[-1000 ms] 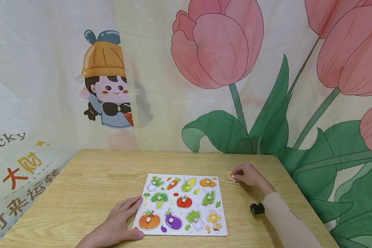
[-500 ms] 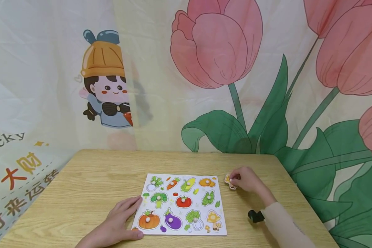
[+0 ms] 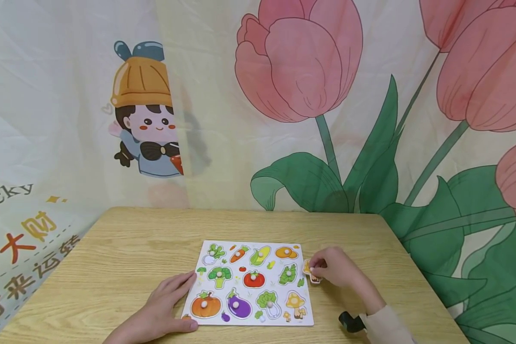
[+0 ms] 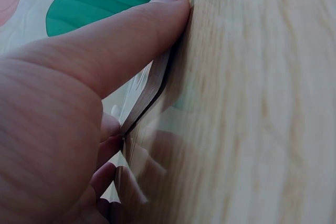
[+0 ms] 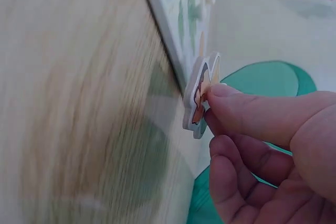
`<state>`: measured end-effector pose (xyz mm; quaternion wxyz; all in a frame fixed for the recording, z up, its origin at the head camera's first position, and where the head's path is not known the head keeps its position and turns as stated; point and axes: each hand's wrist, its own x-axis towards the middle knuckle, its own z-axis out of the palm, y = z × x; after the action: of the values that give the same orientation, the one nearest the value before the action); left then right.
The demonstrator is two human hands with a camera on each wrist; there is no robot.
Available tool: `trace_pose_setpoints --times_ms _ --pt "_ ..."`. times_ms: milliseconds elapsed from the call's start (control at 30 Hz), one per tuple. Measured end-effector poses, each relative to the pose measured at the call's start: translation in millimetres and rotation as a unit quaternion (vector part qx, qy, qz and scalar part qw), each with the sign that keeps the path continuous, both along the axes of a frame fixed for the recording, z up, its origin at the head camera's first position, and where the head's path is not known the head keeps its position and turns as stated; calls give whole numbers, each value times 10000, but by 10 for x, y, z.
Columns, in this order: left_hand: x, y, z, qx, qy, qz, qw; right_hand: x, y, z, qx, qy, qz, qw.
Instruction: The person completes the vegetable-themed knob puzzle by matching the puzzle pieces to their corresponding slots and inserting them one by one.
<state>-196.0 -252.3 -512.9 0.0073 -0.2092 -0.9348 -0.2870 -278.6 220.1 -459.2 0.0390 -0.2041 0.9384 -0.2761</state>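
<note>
A white wooden peg puzzle board [image 3: 275,283] lies on the table, with vegetable pieces that carry small knobs. At its lower right is a printed mushroom slot [image 3: 295,301] with no knob. My left hand [image 3: 161,306] rests at the board's left edge, fingers extended and the thumb touching the front left corner; in the left wrist view the thumb [image 4: 142,30] lies against the board's side. With thumb and forefinger my right hand [image 3: 337,270] pinches a mushroom puzzle piece [image 5: 195,98] by its knob, just beside the board's right edge and slightly tilted.
The wooden table [image 3: 146,239] extends around the board. A black object [image 3: 350,322] sits at the right wrist by the sleeve. Behind the table hangs a cloth backdrop [image 3: 223,119] printed with tulips and a cartoon figure.
My right hand has carried the mushroom piece toward the front and left, from the table's right back area to the board's right edge. The left hand stays put.
</note>
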Motion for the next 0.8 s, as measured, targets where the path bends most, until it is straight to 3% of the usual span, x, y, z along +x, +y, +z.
trace_pose_setpoints --times_ms 267,600,800 --pt "6 12 8 37 -11 -2 10000 157 -103 41 -6 -151 236 9996" --pt "16 25 21 28 4 -29 10000 245 -215 74 -97 -271 479 9984" --pt "23 12 24 -10 185 -73 9998 287 -313 72 -261 -376 764 9960"
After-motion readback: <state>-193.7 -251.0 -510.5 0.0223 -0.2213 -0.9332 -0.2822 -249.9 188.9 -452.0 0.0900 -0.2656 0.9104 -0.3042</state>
